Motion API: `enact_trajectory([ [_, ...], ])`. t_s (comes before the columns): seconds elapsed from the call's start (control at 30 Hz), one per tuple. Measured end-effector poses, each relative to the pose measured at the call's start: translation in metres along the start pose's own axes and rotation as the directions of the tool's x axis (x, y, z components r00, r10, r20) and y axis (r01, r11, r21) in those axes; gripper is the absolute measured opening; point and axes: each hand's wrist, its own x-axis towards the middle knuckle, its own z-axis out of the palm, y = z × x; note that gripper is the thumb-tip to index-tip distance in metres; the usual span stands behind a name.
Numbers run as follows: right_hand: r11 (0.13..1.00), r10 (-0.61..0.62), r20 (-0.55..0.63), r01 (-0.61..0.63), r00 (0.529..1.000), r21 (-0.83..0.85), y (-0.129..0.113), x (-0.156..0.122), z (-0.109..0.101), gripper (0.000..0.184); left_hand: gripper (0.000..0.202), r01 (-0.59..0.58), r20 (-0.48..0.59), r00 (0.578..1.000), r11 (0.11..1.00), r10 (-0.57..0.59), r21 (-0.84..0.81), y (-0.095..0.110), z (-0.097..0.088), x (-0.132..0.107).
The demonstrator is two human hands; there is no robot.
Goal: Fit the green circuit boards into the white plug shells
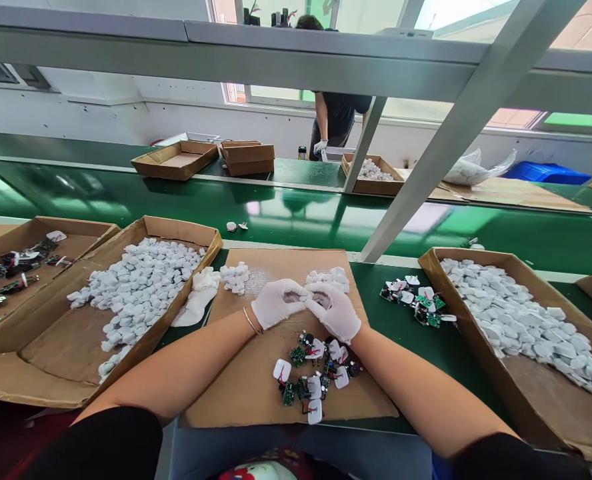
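Both of my hands wear white gloves and meet over a cardboard sheet (236, 387). My left hand (279, 304) is closed, its fingertips pinched against those of the right. My right hand (334, 312) is closed in the same way; whatever lies between the fingertips is hidden. Below them on the sheet sits a cluster of small green circuit boards (289, 393) with wires and white square plates. Beyond the left hand lies a small pile of white plastic pieces (235, 277). Another white pile (340, 277) shows partly behind the right hand.
A cardboard box of white pieces (146, 287) stands left, another white-filled box (526, 313) right. More boards (416, 300) lie beside the right box. A slanted metal post (426, 167) rises beyond the sheet. Across the green conveyor (286, 210) a person (339, 117) stands near boxes.
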Motion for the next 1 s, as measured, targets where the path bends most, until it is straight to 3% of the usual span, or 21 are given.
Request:
enact_trajectory([
  [0.13, 0.998, 0.005, -0.052, -0.008, 0.999, -0.061, -0.003, -0.004, 0.0, 0.029, 0.03, 0.099, 0.069, 0.994, 0.974, -0.087, -0.203, 0.005, 0.003, -0.001],
  [0.27, 0.957, -0.127, -0.078, 0.101, 0.989, -0.272, -0.004, -0.005, -0.001, 0.029, 0.034, 0.226, 0.154, 0.972, 0.878, -0.176, -0.421, 0.01, 0.001, 0.004],
  [0.37, 0.927, -0.193, -0.067, 0.159, 0.979, -0.34, -0.005, -0.006, 0.0, 0.024, 0.033, 0.274, 0.208, 0.958, 0.843, -0.197, -0.462, 0.012, -0.002, 0.007],
  [0.63, 0.929, -0.214, -0.101, 0.171, 0.972, -0.327, -0.008, -0.007, 0.001, 0.022, 0.033, 0.321, 0.27, 0.941, 0.789, -0.204, -0.524, 0.016, -0.004, 0.008],
  [0.7, 0.931, -0.208, -0.117, 0.16, 0.971, -0.327, -0.008, -0.004, -0.004, 0.021, 0.035, 0.335, 0.255, 0.94, 0.738, -0.225, -0.586, 0.017, -0.006, 0.009],
  [0.8, 0.946, -0.177, -0.162, 0.122, 0.971, -0.3, -0.007, 0.0, -0.012, 0.021, 0.035, 0.294, 0.144, 0.953, 0.705, -0.265, -0.646, 0.015, -0.01, 0.012],
  [0.9, 0.953, -0.171, -0.175, 0.118, 0.97, -0.279, -0.007, 0.0, -0.014, 0.021, 0.037, 0.232, 0.034, 0.963, 0.755, -0.268, -0.613, 0.007, -0.014, 0.014],
  [1.0, 0.946, -0.203, -0.112, 0.165, 0.973, -0.279, -0.011, -0.002, -0.012, 0.019, 0.043, 0.234, 0.06, 0.968, 0.793, -0.243, -0.562, 0.001, -0.016, 0.015],
])
